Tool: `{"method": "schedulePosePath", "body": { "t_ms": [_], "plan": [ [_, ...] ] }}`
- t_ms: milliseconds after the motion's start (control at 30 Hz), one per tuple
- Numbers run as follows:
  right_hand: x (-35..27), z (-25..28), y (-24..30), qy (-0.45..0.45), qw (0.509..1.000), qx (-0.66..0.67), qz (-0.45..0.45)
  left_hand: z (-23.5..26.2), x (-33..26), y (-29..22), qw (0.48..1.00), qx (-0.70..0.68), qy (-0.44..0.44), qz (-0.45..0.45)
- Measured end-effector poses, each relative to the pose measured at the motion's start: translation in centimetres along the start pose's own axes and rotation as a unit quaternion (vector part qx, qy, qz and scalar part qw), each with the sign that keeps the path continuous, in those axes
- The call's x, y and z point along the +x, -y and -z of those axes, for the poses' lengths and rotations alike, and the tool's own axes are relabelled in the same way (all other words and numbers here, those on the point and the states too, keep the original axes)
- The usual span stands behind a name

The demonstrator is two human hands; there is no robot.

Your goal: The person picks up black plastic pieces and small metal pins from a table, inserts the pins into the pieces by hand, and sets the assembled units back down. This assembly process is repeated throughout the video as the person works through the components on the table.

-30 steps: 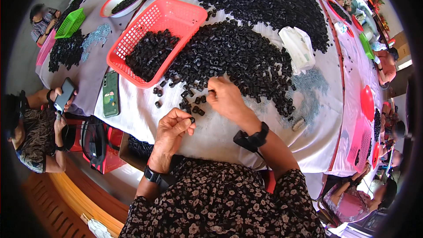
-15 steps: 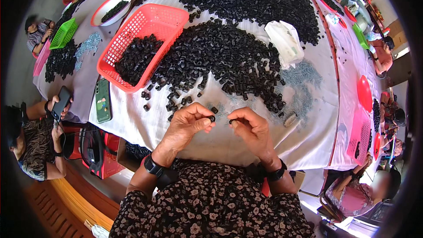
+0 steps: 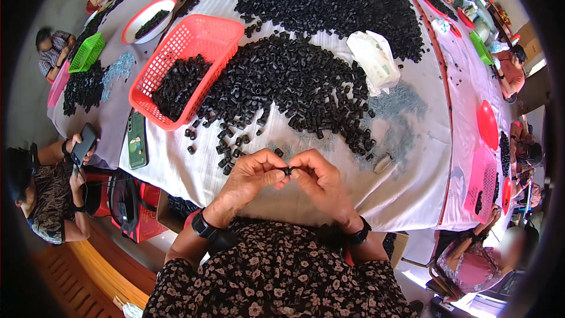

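Observation:
Close in front of my body, my left hand (image 3: 254,175) and my right hand (image 3: 318,178) meet fingertip to fingertip. Between them sits a small black plastic piece (image 3: 286,171), pinched from both sides by thumbs and index fingers. Whether it is one piece or two pressed together cannot be told, as the fingers cover most of it. Just beyond my hands spreads a heap of short black tubular pieces (image 3: 294,91). Small clear bits (image 3: 397,118) lie scattered to the right of that heap.
A red perforated basket (image 3: 144,97) holding black pieces stands left of the heap. A white plastic bag (image 3: 376,62) lies to the right, and a green-cased phone (image 3: 137,141) at the left edge. A larger black pile (image 3: 329,0) covers the far side. Other people sit around the tables.
My two hands have come together; they were apart, each pinching a small black piece. My right hand moved left to meet the left one. The view shifted slightly.

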State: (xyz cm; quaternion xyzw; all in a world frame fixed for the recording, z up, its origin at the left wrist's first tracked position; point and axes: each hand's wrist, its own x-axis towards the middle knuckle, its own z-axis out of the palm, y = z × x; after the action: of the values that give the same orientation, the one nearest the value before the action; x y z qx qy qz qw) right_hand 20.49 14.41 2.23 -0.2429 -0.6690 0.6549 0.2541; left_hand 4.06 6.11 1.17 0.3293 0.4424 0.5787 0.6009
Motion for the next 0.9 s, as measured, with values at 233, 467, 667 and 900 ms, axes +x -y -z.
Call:
{"method": "schedulePosePath", "body": {
  "t_ms": [233,467,667,900],
  "plan": [
    [-0.1,-0.5,0.3,-0.016,0.992,-0.123,0.032,0.0,0.0,0.8,1.000,0.019,-0.005,-0.017],
    [0.2,-1.7,-0.5,-0.048,0.923,-0.355,0.140,-0.6,0.0,1.2,0.992,0.094,-0.067,-0.047],
    [0.5,-1.9,-1.3,-0.023,0.883,-0.442,0.155,-0.4,0.1,2.1,0.986,0.124,-0.090,-0.060],
    [1.0,-1.3,-1.8,-0.017,0.973,-0.207,0.098,-0.1,0.1,2.5,0.985,0.103,-0.113,-0.080]
  ]
}}
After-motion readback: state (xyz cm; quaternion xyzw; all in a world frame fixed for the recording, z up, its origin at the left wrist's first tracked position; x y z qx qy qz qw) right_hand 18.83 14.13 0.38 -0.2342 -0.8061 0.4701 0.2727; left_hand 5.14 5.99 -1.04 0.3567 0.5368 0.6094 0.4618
